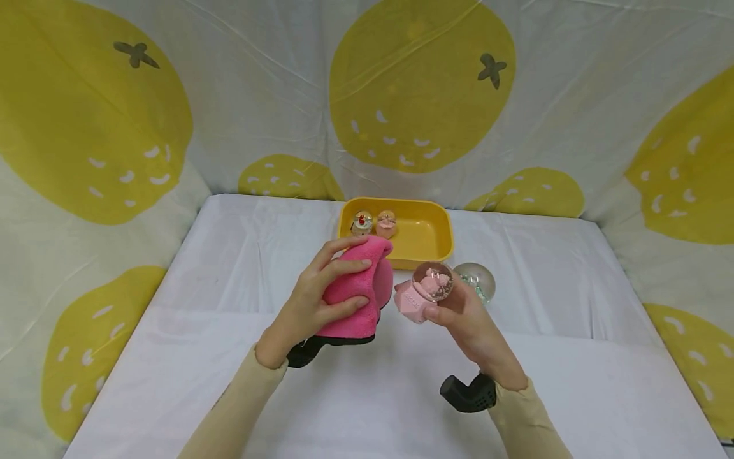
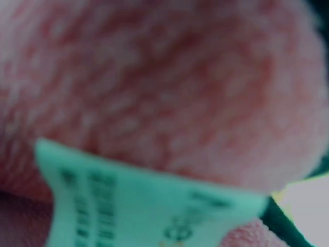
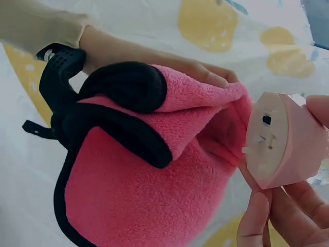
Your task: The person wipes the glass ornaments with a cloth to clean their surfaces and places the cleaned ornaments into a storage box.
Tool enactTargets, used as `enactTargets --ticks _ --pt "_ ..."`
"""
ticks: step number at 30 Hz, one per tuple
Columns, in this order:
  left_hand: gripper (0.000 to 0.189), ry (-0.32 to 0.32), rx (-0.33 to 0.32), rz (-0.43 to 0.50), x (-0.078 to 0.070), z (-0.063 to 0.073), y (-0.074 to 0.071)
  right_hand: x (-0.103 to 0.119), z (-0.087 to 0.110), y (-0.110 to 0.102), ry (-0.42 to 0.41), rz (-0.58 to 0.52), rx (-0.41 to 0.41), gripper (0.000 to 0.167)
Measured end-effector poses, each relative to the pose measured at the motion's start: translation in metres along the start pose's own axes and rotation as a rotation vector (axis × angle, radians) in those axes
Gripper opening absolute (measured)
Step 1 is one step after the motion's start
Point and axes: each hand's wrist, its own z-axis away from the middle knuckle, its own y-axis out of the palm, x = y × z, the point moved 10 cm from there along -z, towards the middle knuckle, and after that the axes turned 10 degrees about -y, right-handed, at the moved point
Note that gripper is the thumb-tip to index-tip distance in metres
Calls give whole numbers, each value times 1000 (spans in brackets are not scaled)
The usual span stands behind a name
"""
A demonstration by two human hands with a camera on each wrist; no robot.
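Observation:
My left hand [image 1: 312, 296] grips a folded pink cloth [image 1: 352, 299] with black edging, lifted over the table. In the left wrist view the cloth [image 2: 154, 92] fills most of the picture, and a printed label [image 2: 144, 200] hangs from it. Just to the right, my right hand [image 1: 467, 319] holds a snow globe [image 1: 415, 299] with a pink faceted base and pink figures inside, tilted toward the cloth. The right wrist view shows the underside of its base [image 3: 267, 139], with a small black switch, close beside the cloth [image 3: 149, 190].
Behind the hands stands a yellow tray [image 1: 427, 236] holding a small globe with a red figure [image 1: 362, 223] and a small pink globe [image 1: 386, 224]. A larger clear globe [image 1: 482, 280] is on the white table [image 1: 562, 370] behind the right hand. Lemon-print fabric [image 1: 275, 95] surrounds the table.

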Motion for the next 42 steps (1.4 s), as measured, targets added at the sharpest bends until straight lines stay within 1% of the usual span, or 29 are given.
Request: enactTargets --ticks 6,8,17,19,22,27,32,34,37,40,42 --pt "41 -38 10 -11 5 2 2 7 1 -4 -17 35 -11 42" --pt "41 -51 15 -12 5 2 2 8 1 -7 -13 64 -27 43" --pt "42 -92 26 -3 7 4 6 12 0 -11 -44 178 -62 43" --pt "43 -91 29 2 7 5 7 13 -1 -12 -71 186 -72 43" --pt "40 -81 29 8 6 4 9 15 -2 -12 -112 174 -80 49" --pt "40 -82 27 0 5 3 11 18 -4 -8 -161 138 -55 52" --pt "50 -117 29 -9 4 2 13 22 -5 -3 -197 193 -29 49" --pt "50 -126 25 -11 4 1 12 28 -5 0 -252 266 -19 51" --pt "44 -122 16 -14 1 0 12 43 -5 8 -396 428 1 55" --pt "41 -99 11 -23 -3 -1 15 60 -3 20 -584 642 26 44" --pt "43 -81 17 -22 -4 -3 18 68 0 29 -700 727 59 37"
